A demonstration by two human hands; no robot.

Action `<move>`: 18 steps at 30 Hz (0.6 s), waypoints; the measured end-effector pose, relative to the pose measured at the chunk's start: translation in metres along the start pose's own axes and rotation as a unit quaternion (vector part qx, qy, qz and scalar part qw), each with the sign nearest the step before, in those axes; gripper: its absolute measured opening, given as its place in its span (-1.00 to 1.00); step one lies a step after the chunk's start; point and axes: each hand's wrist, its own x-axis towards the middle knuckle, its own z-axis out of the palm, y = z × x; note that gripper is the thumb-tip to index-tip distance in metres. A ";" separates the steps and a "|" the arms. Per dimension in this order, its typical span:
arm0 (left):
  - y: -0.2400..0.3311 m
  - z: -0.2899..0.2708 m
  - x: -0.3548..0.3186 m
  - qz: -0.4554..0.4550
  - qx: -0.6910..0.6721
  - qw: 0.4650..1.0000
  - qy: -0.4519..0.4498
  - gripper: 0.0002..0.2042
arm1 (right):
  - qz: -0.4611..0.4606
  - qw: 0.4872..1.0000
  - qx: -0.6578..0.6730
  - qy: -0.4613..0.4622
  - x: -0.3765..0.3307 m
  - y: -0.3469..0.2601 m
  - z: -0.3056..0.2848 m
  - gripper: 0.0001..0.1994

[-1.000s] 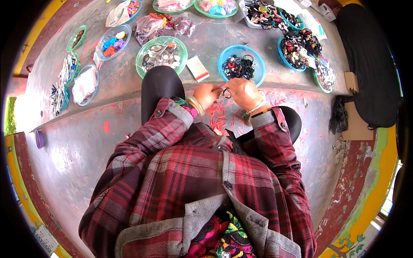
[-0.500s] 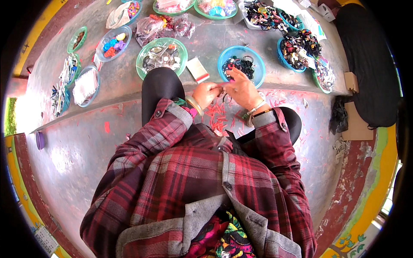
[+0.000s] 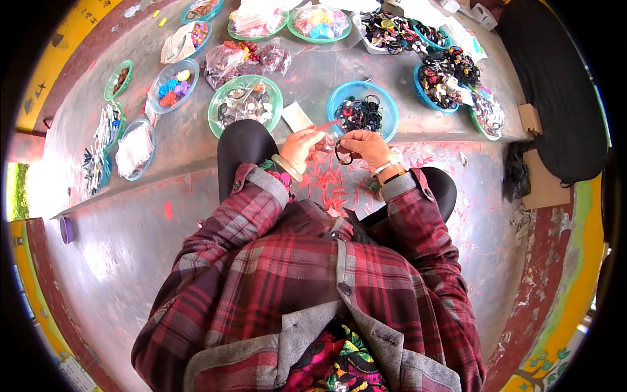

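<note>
My left hand (image 3: 304, 150) is closed in a pinch on a small clear plastic bag (image 3: 326, 140) with a red strip (image 3: 329, 125) sticking up at its top. Close beside it, my right hand (image 3: 366, 147) grips a black hair tie (image 3: 340, 155), which hangs as a small loop from the fingertips. Just beyond the hands is a blue basin (image 3: 392, 117) of dark hair ties. A pale, flat rectangular pad or box (image 3: 295, 116) lies left of that basin, partly behind my left hand.
Red strips (image 3: 326, 186) litter the floor between my knees. A green basin (image 3: 213, 114) of small clear packets stands beyond my left knee. More basins of hair ties (image 3: 450, 75) sit at the far right. White bags (image 3: 136, 151) fill a basin at the left.
My right hand has turned from spread fingers to a pinch and now shows a black hair tie. My left hand has shifted slightly left and nearer, with the clear bag and red strip now visible.
</note>
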 end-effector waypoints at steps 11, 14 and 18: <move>0.002 0.014 -0.008 -0.027 -0.028 0.999 0.003 -0.82 | -0.012 0.995 0.075 0.068 0.002 -0.001 0.014 -0.82; -0.005 0.010 -0.005 0.001 -0.051 0.999 0.002 -0.84 | -0.020 0.997 0.045 0.064 0.006 0.003 0.015 -0.81; -0.006 0.009 -0.005 0.001 -0.070 0.998 0.004 -0.86 | -0.019 0.998 0.060 0.030 0.008 0.008 0.014 -0.82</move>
